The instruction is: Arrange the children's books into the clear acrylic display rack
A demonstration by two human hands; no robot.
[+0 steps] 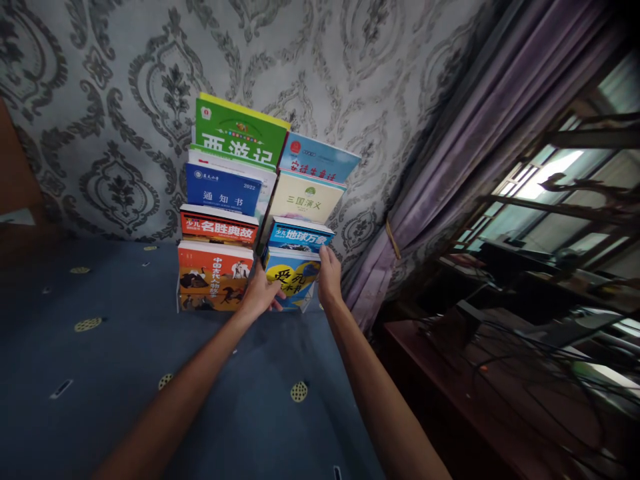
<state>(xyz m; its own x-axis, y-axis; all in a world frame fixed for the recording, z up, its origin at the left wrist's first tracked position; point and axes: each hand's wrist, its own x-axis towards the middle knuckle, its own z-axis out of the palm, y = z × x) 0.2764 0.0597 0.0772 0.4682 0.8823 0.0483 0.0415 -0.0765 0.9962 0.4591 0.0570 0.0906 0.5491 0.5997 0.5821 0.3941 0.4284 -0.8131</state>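
In the head view, a blue-and-yellow book (293, 268) stands in the front right slot of a two-column book rack (177, 297). My left hand (262, 291) grips its left edge, with some fingers across the lower cover. On the opposite edge, my right hand (329, 272) is closed with the thumb near the top corner. Right behind stands a blue book (303, 235), and above it a cream book (306, 197) and a light-blue book (317, 159). The left column holds an orange book (216, 270), a red-topped book (219, 225), a dark-blue booklet (223, 189) and a green book (241, 130).
The rack stands on a surface with a dark blue patterned cover (125, 360), against a grey patterned wall (165, 80). A purple curtain (425, 193) hangs at the right. Beyond it are a dark red table (430, 353) with tangled cables (530, 373) and wooden shelving (565, 207).
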